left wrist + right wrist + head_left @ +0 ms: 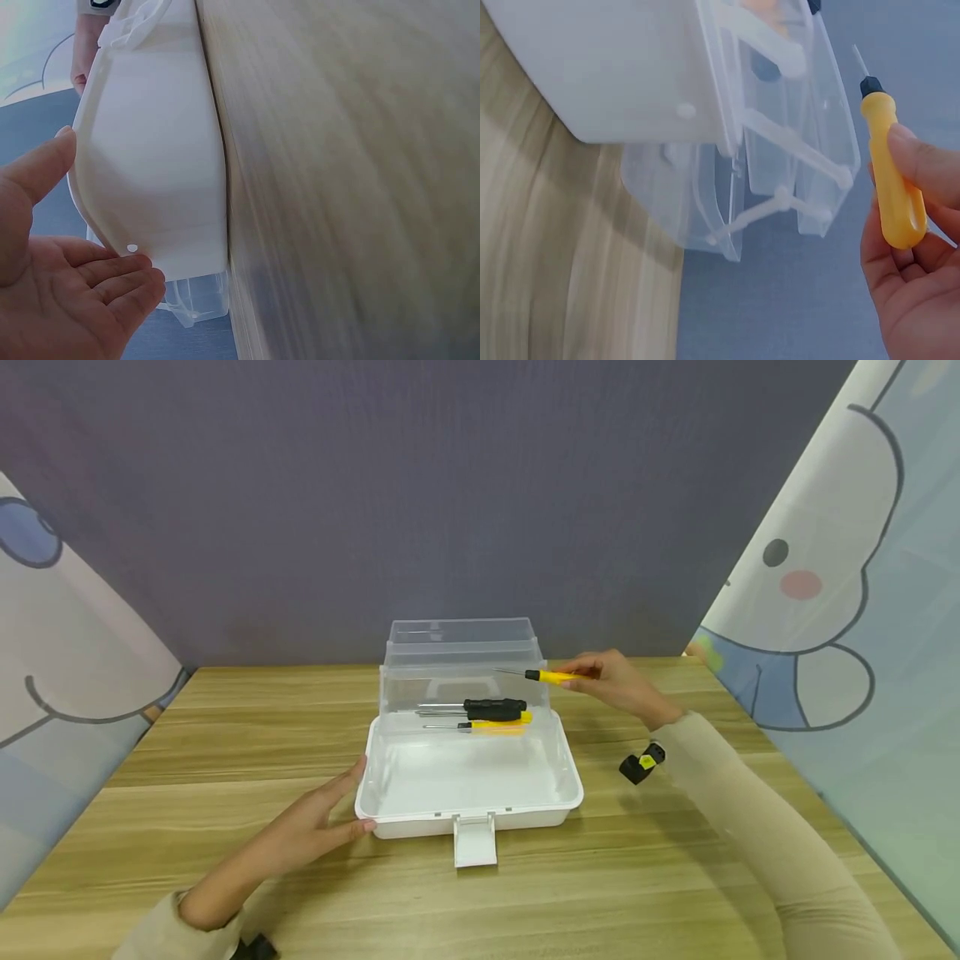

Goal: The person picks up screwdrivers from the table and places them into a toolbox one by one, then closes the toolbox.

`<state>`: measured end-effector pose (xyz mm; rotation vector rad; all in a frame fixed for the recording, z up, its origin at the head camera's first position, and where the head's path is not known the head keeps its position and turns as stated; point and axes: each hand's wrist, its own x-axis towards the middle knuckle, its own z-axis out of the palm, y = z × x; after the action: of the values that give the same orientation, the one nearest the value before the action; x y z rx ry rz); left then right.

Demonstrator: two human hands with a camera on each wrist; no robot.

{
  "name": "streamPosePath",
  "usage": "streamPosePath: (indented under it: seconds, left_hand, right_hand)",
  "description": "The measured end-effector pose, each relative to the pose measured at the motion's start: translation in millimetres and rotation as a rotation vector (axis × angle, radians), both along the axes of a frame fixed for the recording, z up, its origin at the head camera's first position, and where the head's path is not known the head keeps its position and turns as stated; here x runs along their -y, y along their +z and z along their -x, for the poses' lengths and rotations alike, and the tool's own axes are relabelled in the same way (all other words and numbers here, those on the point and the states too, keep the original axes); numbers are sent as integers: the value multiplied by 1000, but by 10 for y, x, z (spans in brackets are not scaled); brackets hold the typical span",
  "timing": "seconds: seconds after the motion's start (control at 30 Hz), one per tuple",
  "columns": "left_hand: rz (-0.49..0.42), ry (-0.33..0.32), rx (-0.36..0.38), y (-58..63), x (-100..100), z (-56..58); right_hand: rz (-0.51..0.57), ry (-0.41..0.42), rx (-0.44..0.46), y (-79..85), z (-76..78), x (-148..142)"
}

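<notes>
A white plastic toolbox (465, 822) stands unlatched on the wooden table, its clear tiers (459, 650) raised at the back. Several black- and yellow-handled screwdrivers (491, 714) lie side by side toward the rear, shafts pointing left. My right hand (611, 681) pinches a yellow screwdriver (889, 172) by its handle, above the box's back right side; its shaft points left. My left hand (307, 831) rests at the box's front left corner. In the left wrist view, the thumb (56, 154) is at the rim and the fairly straight fingers lie along the end wall.
The white latch flap (476, 843) hangs off the front of the box toward me. A dark grey partition (465, 510) rises behind the table, with cartoon-printed panels (810, 568) on both sides. Black straps with small devices (642, 763) are on my wrists.
</notes>
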<state>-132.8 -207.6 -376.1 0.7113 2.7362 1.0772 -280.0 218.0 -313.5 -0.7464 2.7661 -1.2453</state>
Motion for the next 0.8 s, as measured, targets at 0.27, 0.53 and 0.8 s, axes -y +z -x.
streamPosePath:
  seconds: [0.27, 0.53, 0.8]
  left_hand:
    - [3, 10, -6, 2, 23, -3]
    - [-2, 19, -4, 0, 38, -27]
    - [13, 26, -3, 18, 30, -25]
  right_hand:
    - [34, 16, 27, -33, 62, 175]
    - [17, 73, 14, -24, 81, 315]
    - [11, 94, 30, -7, 75, 421]
